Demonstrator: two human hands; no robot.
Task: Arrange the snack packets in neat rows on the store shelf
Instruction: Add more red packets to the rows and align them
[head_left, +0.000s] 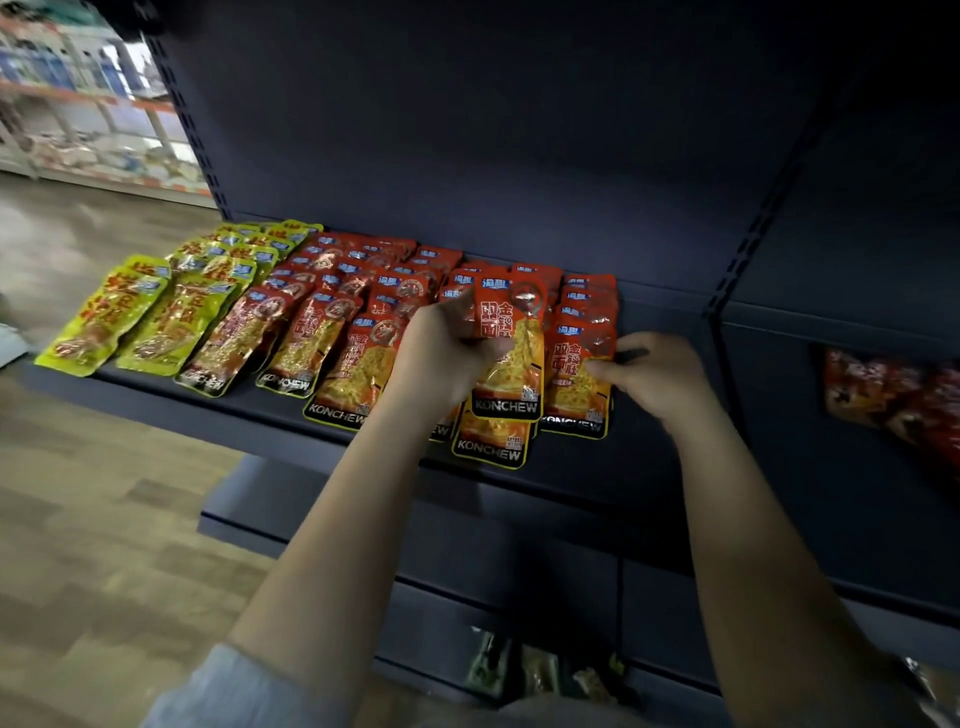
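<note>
A red snack packet (511, 353) is held just above the right end of the shelf (649, 457), gripped by the left hand (447, 348). The right hand (654, 376) pinches the neighbouring red packet (576, 384). Red rows (332, 312) run leftward to yellow packets (150, 312).

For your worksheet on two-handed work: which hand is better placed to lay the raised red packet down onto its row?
Left. The left hand already grips the raised packet above the row, so it likely only needs lowering. The right hand touches the rightmost front packet instead.
</note>
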